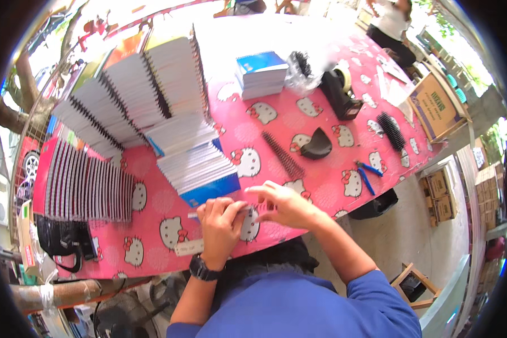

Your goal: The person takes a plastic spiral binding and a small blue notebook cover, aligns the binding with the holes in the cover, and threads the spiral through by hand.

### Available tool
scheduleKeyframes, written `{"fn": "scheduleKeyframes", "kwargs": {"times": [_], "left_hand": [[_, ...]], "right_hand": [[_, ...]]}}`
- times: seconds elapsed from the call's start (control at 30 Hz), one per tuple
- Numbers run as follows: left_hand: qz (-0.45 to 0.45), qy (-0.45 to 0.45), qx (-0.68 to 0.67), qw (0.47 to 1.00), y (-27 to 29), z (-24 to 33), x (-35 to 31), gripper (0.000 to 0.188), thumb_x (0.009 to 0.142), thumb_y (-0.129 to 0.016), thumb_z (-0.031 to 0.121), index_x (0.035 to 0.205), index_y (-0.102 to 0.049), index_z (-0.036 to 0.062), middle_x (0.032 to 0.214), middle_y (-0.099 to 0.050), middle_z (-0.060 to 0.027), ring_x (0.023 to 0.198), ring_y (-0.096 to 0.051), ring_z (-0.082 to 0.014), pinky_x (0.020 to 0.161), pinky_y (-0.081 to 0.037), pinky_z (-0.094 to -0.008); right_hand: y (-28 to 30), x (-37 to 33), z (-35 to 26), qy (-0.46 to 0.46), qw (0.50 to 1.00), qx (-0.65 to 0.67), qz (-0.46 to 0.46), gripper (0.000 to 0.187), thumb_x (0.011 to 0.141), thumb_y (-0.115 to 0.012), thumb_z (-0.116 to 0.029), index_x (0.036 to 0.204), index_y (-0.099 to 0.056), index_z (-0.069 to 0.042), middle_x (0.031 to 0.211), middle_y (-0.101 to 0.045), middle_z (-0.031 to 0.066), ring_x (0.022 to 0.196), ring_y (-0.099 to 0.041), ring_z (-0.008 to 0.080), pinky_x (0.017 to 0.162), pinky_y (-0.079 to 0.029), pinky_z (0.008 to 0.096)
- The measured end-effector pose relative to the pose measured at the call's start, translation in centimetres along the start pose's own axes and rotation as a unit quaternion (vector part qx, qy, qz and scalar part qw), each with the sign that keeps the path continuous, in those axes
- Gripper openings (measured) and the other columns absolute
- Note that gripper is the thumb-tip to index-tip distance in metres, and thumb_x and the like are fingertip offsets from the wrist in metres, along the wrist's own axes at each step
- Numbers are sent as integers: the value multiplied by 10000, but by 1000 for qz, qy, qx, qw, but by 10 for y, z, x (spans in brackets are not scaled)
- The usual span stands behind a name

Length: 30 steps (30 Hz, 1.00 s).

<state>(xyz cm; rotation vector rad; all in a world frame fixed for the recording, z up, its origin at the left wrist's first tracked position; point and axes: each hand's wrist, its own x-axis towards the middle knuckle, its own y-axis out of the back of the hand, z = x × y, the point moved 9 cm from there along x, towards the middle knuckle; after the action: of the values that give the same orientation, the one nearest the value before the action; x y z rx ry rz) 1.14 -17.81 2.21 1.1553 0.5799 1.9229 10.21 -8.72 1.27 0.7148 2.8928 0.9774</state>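
My left hand [220, 222], with a black watch on the wrist, is at the table's near edge, its fingers pinched together. What they hold is mostly hidden; a blue and white edge [193, 216] shows beside the fingers. Close on its right, my right hand [286, 205] has thumb and index finger apart and curved toward the left fingertips. Faint thin lines show between the hands, too small to make out. Just beyond stands a row of blue-covered booklets [211, 190], white page edges up. A pale labelled strip [190, 247] lies by my left wrist.
Spiral-bound books [84, 181] and taller ones [130, 90] fill the left. On the pink table lie a brown coil [283, 155], a black half-round piece [317, 145], blue-handled pliers [368, 176], a black bristly bundle [391, 130], a tape dispenser [341, 94] and stacked booklets [261, 74]. A person [390, 28] stands far right.
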Motion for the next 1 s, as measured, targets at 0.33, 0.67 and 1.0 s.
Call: {"fn": "scheduleKeyframes", "kwargs": {"times": [0.33, 0.67, 1.0], "left_hand": [[-77, -35, -1, 996, -6, 8, -3, 221, 785, -664, 315, 926, -628, 148, 913, -591, -14, 875, -544, -206, 803, -327, -378], [-93, -63, -45, 993, -8, 9, -3, 221, 785, -686, 301, 916, -633, 131, 904, -635, -13, 860, -573, -209, 803, -343, -367], [-73, -18, -2, 997, 7, -16, -11, 239, 635, -783, 270, 801, -642, 172, 797, -604, 48, 837, -575, -174, 978, -220, -491]], "right_hand": [[137, 16, 43, 46, 943, -182, 276, 454, 783, -719, -278, 1147, -596, -36, 1191, -583, 183, 1165, -499, 329, 1007, -367, 430], [140, 2, 187, -225, 925, -304, -28, 947, 537, -776, -563, 1343, -481, -163, 1432, -307, 235, 1330, -251, 412, 1078, -268, 517], [74, -24, 64, -19, 975, 216, 44, 542, 746, -733, -452, 1138, -632, -92, 1328, -510, 131, 1231, -465, 265, 1002, -365, 391]]}}
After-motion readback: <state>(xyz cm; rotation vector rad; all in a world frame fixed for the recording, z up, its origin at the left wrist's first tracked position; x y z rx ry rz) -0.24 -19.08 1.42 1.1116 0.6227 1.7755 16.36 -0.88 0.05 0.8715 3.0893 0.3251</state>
